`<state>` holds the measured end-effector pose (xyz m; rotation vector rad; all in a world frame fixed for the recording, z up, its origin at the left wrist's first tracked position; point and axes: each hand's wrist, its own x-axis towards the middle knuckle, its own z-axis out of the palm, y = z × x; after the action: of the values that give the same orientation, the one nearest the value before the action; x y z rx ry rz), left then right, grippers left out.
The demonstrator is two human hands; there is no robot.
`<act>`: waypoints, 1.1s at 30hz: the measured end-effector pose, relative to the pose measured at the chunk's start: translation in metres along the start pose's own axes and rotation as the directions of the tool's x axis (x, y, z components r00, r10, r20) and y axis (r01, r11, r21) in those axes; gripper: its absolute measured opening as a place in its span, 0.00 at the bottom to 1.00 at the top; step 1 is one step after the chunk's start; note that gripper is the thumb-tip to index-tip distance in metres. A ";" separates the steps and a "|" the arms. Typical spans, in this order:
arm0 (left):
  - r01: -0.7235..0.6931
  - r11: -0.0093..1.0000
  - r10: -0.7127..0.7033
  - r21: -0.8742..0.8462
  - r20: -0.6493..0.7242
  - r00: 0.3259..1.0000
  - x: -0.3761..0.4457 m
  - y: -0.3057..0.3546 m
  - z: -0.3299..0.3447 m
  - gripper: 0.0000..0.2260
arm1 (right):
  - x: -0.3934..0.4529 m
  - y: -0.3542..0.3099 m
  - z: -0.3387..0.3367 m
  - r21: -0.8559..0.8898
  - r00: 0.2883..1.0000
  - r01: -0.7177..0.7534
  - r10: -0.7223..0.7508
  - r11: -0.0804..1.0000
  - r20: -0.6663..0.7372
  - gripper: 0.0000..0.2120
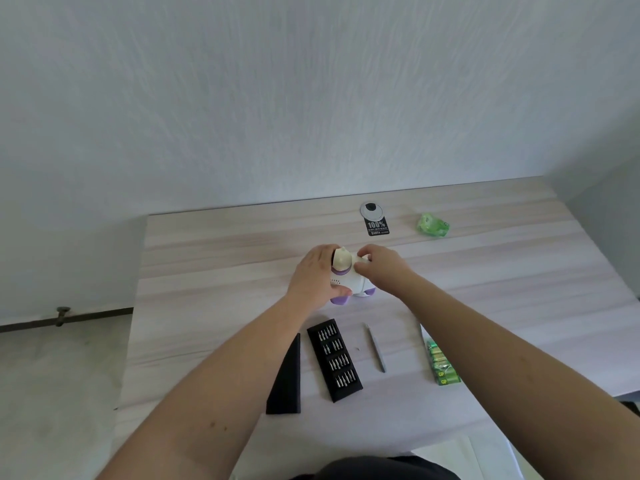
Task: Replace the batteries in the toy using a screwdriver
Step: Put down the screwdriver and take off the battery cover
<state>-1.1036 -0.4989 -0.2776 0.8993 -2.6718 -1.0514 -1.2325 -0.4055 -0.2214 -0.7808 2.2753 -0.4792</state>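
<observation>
Your left hand (313, 271) and right hand (379, 266) both clasp one white-and-purple toy (349, 277) mid-frame; one screwdriver (375, 348) lies below.

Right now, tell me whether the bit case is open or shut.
Open. The black bit tray lies uncovered on the table with its rows of metal bits showing, and its black cover lies apart beside it.

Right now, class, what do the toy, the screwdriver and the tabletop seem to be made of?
Toy: probably moulded plastic; smooth, slightly glossy white and purple shell.
Screwdriver: likely metal; thin, grey, dull sheen.
Tabletop: pale wood-grain streaks, matte; whether laminate or real wood cannot be told.
</observation>
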 end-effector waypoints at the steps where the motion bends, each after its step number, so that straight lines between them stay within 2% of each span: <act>1: -0.001 1.000 0.001 0.003 -0.001 1.000 0.000 0.000 0.000 0.38 | -0.001 -0.002 0.001 -0.010 1.000 -0.005 0.005 1.000 0.003 0.16; 7: -0.013 1.000 0.012 0.018 0.007 1.000 0.001 -0.001 0.001 0.38 | -0.008 -0.004 0.006 0.021 0.997 -0.076 0.077 0.997 -0.013 0.17; 11: -0.024 0.999 0.023 0.029 0.005 1.000 0.001 -0.002 0.001 0.39 | -0.008 -0.012 0.001 -0.097 0.983 -0.184 0.184 0.978 -0.007 0.12; 16: -0.020 1.000 0.020 0.013 0.009 1.000 0.002 -0.003 0.003 0.38 | -0.005 -0.015 0.003 -0.149 0.975 -0.220 0.220 0.964 -0.017 0.13; 22: -0.020 1.000 0.020 0.010 0.015 1.000 0.002 -0.003 0.002 0.38 | -0.007 -0.015 0.012 -0.228 0.989 -0.149 0.141 0.962 -0.051 0.14; 25: -0.015 1.000 0.015 0.010 0.018 1.000 0.001 -0.003 0.003 0.38 | -0.012 -0.013 0.015 -0.353 0.999 -0.034 0.021 0.935 -0.041 0.13; 27: -0.006 1.000 0.006 0.007 0.022 1.000 0.000 -0.003 0.003 0.38 | -0.015 -0.012 0.015 -0.471 0.998 0.042 -0.063 0.881 -0.029 0.10; 29: -0.005 1.000 0.005 0.011 0.020 1.000 0.000 -0.003 0.003 0.38 | -0.020 -0.011 0.019 -0.593 0.986 0.110 -0.163 0.798 -0.037 0.13; 33: 0.004 1.000 -0.004 -0.002 0.025 1.000 0.000 -0.002 0.001 0.38 | -0.017 -0.006 0.026 -0.730 0.974 0.142 -0.226 0.669 -0.018 0.14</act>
<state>-1.1035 -0.4994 -0.2798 0.8972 -2.6896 -1.0734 -1.2017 -0.4021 -0.2281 -1.4129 2.4960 0.3690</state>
